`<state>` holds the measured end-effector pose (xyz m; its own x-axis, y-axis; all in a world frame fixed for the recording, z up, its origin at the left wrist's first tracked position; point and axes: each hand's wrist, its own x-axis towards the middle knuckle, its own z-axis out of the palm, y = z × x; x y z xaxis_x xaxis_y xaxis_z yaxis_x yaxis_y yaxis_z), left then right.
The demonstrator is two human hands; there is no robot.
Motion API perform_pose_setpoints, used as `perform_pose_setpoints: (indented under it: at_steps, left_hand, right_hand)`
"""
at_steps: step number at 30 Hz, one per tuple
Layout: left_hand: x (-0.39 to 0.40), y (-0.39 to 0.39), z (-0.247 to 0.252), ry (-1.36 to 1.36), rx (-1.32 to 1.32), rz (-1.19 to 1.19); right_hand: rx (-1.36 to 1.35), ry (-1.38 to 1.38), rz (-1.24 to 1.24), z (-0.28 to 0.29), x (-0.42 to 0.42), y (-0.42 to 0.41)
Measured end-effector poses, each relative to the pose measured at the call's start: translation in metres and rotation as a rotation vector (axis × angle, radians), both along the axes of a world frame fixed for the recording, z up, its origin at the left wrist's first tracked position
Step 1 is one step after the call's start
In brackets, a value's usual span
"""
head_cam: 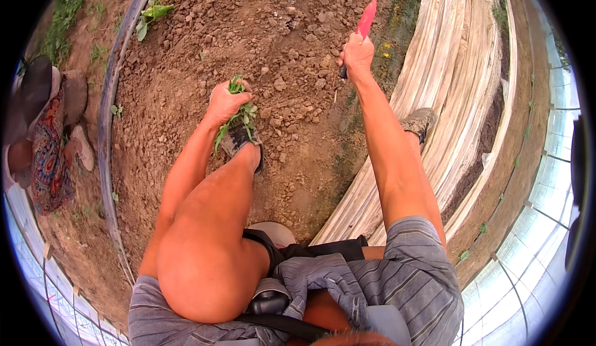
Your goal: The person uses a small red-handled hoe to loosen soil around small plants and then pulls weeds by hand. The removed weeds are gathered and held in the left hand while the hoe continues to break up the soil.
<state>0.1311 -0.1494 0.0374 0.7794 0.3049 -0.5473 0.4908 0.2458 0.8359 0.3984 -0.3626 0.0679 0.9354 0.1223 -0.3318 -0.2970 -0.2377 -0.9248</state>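
My left hand (228,99) is closed around a bunch of green leafy plants (247,113), just above my shoe (238,136) on the brown soil. Leaves stick out above and below the fist. Stretched out to the upper right, my right hand (357,56) grips a hand tool with a red, tapering front part (368,19); a short black end shows below the fist. The tool's far tip is blurred near the top edge, so its kind cannot be told. Cloddy soil (288,80) lies between my hands.
Crumpled whitish plastic sheeting (447,66) runs along the right, with my other shoe (419,121) on it. A dark drip hose or strip (108,113) curves down the left, near a broad-leaved seedling (151,13). Another person (51,145) is at the far left. Translucent greenhouse walls (540,197) stand beyond.
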Motion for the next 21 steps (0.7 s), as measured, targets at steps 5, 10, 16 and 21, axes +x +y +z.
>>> perform_pose_setpoints:
  at_steps: [5, 10, 16, 21]
  left_hand:
    - [-0.001, 0.002, 0.004, 0.012, -0.001, 0.012]
    - [0.005, -0.004, 0.005, 0.025, -0.002, 0.010]
    - [0.004, -0.002, 0.010, 0.021, -0.003, 0.016]
    - [0.005, -0.001, 0.009, 0.038, 0.044, 0.007]
  right_hand:
    - [-0.059, 0.367, 0.109, 0.015, 0.025, 0.000]
    - [-0.150, 0.199, 0.011, -0.005, -0.011, -0.012]
    - [0.012, 0.103, 0.056, 0.001, -0.043, -0.036]
    - [-0.224, 0.331, 0.153, -0.009, -0.069, -0.049]
